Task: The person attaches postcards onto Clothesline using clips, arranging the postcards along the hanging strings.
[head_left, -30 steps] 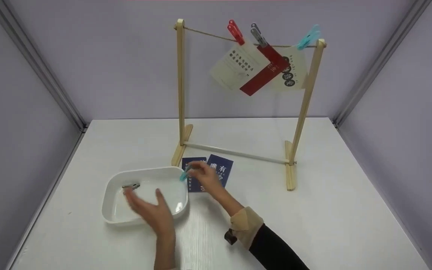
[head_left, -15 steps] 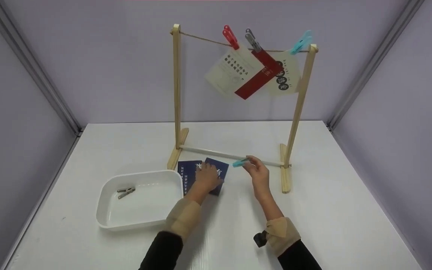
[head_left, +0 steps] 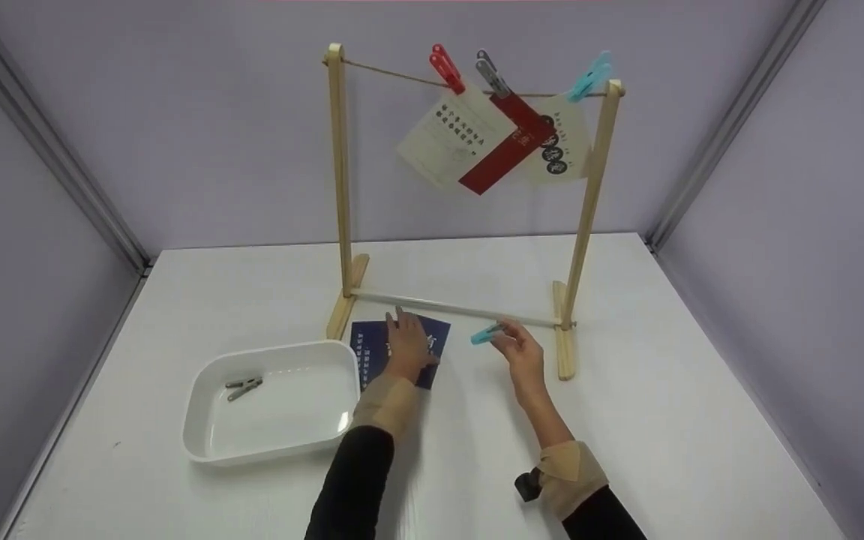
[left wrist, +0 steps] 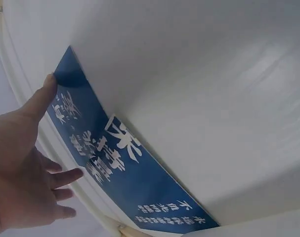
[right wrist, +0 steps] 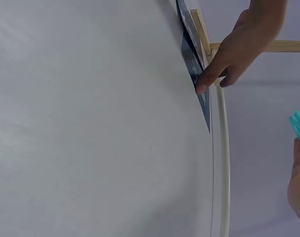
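Two dark blue cards with white lettering lie overlapping on the table: a left card (head_left: 364, 341) and a right card (head_left: 439, 339). My left hand (head_left: 407, 349) is over them with its fingers spread. In the left wrist view, its thumb (left wrist: 47, 86) touches the edge of the right card (left wrist: 73, 84), while the other fingers stay off the cards, loosely bent. To the right, my right hand (head_left: 523, 358) pinches a light-blue clothespin (head_left: 483, 335) between thumb and fingers, raised over the table. The right wrist view catches that clothespin (right wrist: 299, 125) at its edge.
A wooden stand (head_left: 340, 172) has a cord (head_left: 391, 73) with a cream card (head_left: 443, 150), a red card (head_left: 496, 165) and another cream card (head_left: 568, 139), held by red, grey and light-blue clothespins. A white tray (head_left: 267, 452) at left holds grey clothespins (head_left: 244, 386).
My left hand has gone from over the tray to the blue cards, its thumb reaching the right card. My right hand has carried the light-blue clothespin rightward, away from the cards.
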A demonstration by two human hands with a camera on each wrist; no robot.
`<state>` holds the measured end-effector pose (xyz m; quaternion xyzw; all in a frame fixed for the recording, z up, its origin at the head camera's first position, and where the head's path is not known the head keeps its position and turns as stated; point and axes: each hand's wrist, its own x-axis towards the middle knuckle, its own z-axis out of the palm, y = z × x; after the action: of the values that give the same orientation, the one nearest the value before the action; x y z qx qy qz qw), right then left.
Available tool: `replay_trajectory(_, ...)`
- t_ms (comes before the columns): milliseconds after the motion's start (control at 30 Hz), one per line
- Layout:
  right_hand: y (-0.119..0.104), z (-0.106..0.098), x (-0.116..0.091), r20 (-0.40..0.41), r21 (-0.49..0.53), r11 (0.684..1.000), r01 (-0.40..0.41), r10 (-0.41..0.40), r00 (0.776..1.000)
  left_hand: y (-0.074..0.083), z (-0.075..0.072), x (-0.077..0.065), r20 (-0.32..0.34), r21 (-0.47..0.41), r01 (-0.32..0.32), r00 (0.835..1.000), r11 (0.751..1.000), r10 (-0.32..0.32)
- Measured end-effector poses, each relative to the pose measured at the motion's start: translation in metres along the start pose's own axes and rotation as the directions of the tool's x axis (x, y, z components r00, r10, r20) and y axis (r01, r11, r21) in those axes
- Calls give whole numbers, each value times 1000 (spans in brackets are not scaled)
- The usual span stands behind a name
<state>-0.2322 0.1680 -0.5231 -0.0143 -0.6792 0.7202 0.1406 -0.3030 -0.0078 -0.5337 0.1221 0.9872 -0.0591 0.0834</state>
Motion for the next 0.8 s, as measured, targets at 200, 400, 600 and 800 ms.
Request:
replay_trajectory(200, 4, 2, -4, 13, -13, 1000, -7, 7, 1000, -6, 1, 1, 15, -86, -77, 997, 993, 79)
replay_trajectory(400, 8, -2, -5, 15, 2, 999, -35, 35, 999, 5, 1, 7, 45, -128, -59, 997, 990, 65)
replay_trajectory(600, 10, -4, -5, -7, 1, 997, -79, 79, 997, 24, 22, 30, -77, -240, 7, 997, 971, -27)
replay_trajectory(800, 10, -8, -5, -36, -26, 997, -78, 77, 996, 24, -5, 12, -203, -502, 75, 958, 862, -201)
